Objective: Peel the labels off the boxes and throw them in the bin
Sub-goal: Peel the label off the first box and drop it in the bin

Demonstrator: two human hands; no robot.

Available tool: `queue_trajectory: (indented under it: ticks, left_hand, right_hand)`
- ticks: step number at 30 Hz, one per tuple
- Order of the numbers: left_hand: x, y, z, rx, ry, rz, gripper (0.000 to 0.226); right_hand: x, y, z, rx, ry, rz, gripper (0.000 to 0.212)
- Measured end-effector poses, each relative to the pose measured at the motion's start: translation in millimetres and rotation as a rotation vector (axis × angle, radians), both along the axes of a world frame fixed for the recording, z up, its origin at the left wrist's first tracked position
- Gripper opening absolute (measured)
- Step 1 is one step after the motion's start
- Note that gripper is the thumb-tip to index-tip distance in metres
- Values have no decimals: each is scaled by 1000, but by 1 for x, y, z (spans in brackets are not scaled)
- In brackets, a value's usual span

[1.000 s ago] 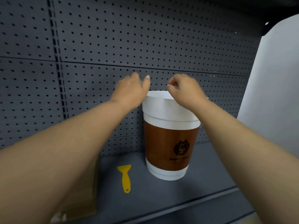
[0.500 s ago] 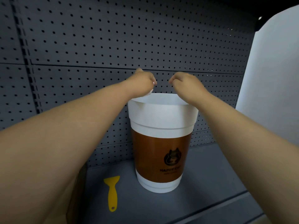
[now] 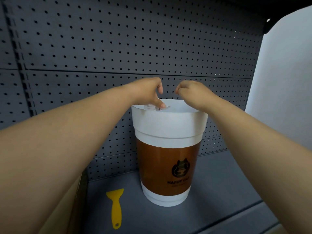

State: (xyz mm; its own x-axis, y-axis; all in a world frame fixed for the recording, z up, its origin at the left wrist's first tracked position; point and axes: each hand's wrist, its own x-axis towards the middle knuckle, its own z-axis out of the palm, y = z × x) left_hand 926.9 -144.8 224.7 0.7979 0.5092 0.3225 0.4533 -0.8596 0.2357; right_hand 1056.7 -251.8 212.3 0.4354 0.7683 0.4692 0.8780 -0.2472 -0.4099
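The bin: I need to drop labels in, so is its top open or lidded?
Open: the bin shows a bare rim with no lid, its white inside visible.

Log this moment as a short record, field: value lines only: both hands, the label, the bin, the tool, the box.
left hand: over the bin's mouth, thumb and fingers pinching a label scrap
right hand: curled shut above the bin's rim, nothing visible in it
label scrap: small, white, at the bin's opening, not yet dropped
bin: cup-shaped, white with brown band, upright on the shelf
yellow scraper: flat on the shelf, left of the bin, untouched
cardboard box: lower left, mostly hidden by the left arm
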Motion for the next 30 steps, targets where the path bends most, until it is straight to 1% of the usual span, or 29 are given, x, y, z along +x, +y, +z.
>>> queue_trajectory:
  ticks: [2,4,9,13,15,17,19,23,28,30]
  left_hand:
    - [2,0,-3,63,33,13,31]
    - [1,0,-5,79,71,22,30]
    - [3,-2,-8,115,187,73,50]
    - [4,-2,-9,152,210,118,54]
    - [4,-2,-8,141,190,103,48]
    - [3,-2,-7,129,142,61,32]
    - [3,-3,-6,143,113,38,30]
    - [5,-6,-7,180,183,41,35]
    - [6,-11,-8,134,303,63,47]
    - [4,-10,-7,96,278,83,55]
  right_hand:
    - [-2,1,0,-3,-1,-3,35]
    - [-3,1,-1,-5,-3,-7,35]
    - [-8,2,-2,-9,5,-8,36]
    - [-12,1,-2,-14,15,-8,36]
    - [-13,0,-2,-16,16,-11,37]
    - [-14,-2,-2,-18,14,-13,37]
    - [-15,-3,-2,-15,12,-13,37]
    - [-15,-4,-2,-6,14,-20,37]
    - [-15,-6,-2,-6,24,-11,36]
    - [-15,-7,-2,-9,27,-11,36]
